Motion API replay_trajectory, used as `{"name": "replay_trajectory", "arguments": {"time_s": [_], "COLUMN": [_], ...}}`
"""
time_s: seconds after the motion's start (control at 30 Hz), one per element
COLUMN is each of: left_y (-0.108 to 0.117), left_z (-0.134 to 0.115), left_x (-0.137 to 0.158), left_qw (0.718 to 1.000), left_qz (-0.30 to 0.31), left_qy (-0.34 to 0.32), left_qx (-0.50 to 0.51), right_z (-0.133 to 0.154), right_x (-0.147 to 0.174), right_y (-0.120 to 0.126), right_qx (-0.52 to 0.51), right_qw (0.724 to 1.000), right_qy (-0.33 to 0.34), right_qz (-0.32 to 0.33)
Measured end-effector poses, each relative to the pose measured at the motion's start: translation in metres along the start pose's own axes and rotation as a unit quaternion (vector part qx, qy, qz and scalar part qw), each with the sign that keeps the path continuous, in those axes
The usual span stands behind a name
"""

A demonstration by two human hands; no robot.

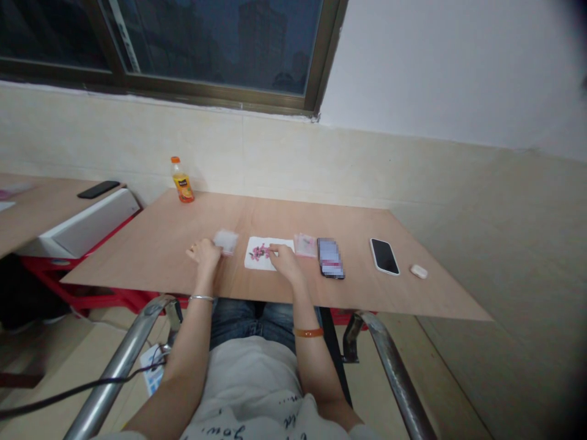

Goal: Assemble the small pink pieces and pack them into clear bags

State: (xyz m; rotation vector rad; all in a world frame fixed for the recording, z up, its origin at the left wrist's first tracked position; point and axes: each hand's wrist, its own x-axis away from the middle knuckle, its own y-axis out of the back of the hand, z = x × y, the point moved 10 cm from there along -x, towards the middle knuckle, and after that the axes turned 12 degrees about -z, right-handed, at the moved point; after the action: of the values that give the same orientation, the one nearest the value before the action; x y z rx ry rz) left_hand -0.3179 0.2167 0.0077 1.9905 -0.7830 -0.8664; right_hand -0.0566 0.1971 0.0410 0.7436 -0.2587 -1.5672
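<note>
My left hand (205,253) has its fingers curled, its inner side against a small clear plastic bag (227,242), which looks blurred and seems gripped at its near left edge. Close to the middle of the table lies a white sheet (255,264) with a cluster of small pink pieces (259,252) on it; their exact kind is too small to tell. Over the sheet's right half is my right hand (287,264), fingertips pinched together at the edge of the pink cluster. Whatever sits between those fingertips is hidden. Another clear bag (306,245), with a pinkish tint, lies beyond the right hand.
A phone with a lit screen (331,258) lies right of the bags. Farther right are a white-framed phone (384,256) and a small white case (419,271). An orange drink bottle (183,181) stands at the back left. Metal armrests (394,366) flank my seat below the table (284,214).
</note>
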Motion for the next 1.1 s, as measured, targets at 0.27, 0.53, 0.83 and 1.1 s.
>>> {"name": "replay_trajectory", "arguments": {"time_s": [0.27,0.53,0.83,1.1], "left_y": [0.011,0.026,0.034,0.032], "left_z": [-0.051,-0.122,-0.132,-0.141], "left_x": [0.006,0.044,0.052,0.061], "left_qw": [0.921,0.858,0.864,0.872], "left_qz": [0.084,0.167,0.145,0.145], "left_qy": [-0.013,-0.107,-0.130,-0.216], "left_qx": [0.381,0.473,0.463,0.414], "right_z": [0.012,0.018,0.031,0.010], "right_x": [-0.003,-0.002,0.001,-0.005], "right_y": [0.008,0.014,0.008,0.017], "right_qx": [-0.097,-0.137,-0.184,-0.273], "right_qw": [0.992,0.982,0.980,0.952], "right_qy": [0.023,0.041,0.056,-0.008], "right_qz": [-0.072,-0.123,-0.055,-0.137]}}
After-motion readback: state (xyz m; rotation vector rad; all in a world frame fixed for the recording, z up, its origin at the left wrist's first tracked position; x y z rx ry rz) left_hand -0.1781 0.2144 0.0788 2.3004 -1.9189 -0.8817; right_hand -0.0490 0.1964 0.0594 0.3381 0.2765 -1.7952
